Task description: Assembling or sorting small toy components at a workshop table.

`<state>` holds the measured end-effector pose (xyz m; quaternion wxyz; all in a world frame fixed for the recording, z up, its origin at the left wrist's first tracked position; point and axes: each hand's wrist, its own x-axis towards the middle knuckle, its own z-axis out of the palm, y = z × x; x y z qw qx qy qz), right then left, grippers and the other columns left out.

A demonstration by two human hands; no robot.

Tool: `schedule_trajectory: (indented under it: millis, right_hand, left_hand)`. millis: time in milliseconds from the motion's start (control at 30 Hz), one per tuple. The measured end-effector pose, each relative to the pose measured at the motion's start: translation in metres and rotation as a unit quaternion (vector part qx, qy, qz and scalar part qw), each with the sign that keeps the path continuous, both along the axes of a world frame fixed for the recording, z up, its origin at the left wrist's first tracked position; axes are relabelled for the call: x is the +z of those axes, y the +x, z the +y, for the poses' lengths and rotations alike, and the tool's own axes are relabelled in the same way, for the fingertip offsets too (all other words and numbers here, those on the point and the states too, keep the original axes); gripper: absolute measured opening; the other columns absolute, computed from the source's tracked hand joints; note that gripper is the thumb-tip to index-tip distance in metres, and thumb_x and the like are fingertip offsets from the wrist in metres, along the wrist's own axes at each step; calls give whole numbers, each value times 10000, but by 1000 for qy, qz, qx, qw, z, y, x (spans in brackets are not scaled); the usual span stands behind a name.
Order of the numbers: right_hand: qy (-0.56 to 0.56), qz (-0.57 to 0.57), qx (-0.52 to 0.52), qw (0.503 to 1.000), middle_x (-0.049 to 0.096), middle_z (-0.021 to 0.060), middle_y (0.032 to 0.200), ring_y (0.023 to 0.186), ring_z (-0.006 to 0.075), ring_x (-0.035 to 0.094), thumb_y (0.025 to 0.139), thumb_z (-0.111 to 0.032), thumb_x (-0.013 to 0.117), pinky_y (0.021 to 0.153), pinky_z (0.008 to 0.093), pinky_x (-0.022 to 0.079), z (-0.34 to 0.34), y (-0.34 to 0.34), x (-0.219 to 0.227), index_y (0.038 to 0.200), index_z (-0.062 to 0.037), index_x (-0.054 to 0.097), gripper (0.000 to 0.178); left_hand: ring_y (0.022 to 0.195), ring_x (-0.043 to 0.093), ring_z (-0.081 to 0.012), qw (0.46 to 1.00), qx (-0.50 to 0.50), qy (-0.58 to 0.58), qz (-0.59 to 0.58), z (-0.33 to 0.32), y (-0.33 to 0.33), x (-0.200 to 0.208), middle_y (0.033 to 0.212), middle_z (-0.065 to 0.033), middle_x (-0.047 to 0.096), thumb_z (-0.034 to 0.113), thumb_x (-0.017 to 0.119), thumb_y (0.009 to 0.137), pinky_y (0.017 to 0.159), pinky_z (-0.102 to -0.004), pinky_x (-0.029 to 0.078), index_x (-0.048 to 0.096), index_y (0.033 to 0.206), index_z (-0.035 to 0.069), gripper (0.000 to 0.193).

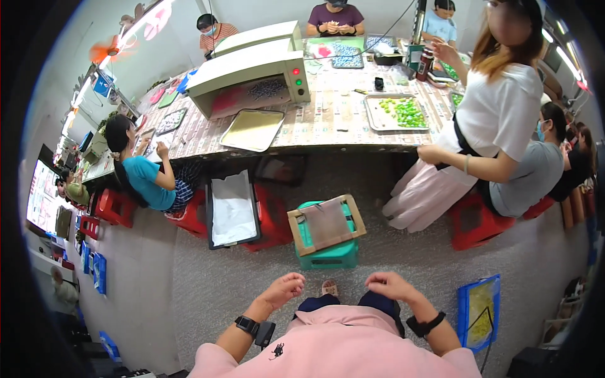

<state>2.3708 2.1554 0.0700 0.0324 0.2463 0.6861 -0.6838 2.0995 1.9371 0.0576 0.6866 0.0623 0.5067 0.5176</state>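
My left hand (283,291) is raised in front of my body with its fingers curled in and nothing showing in it. Level with it, my right hand (392,287) hangs in the air, fingers loosely bent and apart from the thumb, also bare. Just beyond both hands stands a green plastic stool (328,257). A wooden frame with a mesh-like sheet (326,222) lies slantwise on its seat. Neither hand touches the frame or the stool. To the left, a black tray (253,214) lined with a white sheet (233,208) rests across red stools (272,217).
Ahead runs a long table (328,135) with a beige tunnel-like machine (249,66), an empty-looking metal tray (252,130) and a tray of green pieces (398,113). One person (498,113) stands at right; others sit around. A blue crate (479,312) lies right of me.
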Motion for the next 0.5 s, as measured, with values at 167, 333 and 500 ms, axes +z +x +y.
schedule_trajectory:
  millis: [167, 333, 500]
  right_hand:
    - [34, 10, -53, 998, 557, -34, 721, 650, 43, 487, 796, -120, 560, 574, 206, 410, 40, -87, -5, 904, -40, 612, 145]
    - [64, 44, -78, 994, 561, -21, 737, 653, 46, 490, 797, -115, 548, 572, 207, 412, 78, -143, -23, 902, -31, 600, 144]
    - [41, 48, -104, 993, 577, -11, 760, 692, 71, 515, 791, -113, 547, 613, 231, 428, 120, -165, -64, 904, -25, 600, 153]
  left_hand:
    - [685, 528, -84, 976, 215, -10, -35, -3, -54, -7, 793, 3, 558, 123, 532, 847, 638, -230, 443, 535, 945, 99, 101]
    - [681, 526, -115, 943, 321, 47, -69, 43, -59, 7, 791, -11, 559, 140, 530, 847, 644, -268, 459, 532, 949, 98, 110]
    - [680, 528, -122, 942, 321, 18, -94, 94, -31, 0, 772, -13, 563, 149, 549, 836, 636, -275, 460, 544, 946, 102, 120]
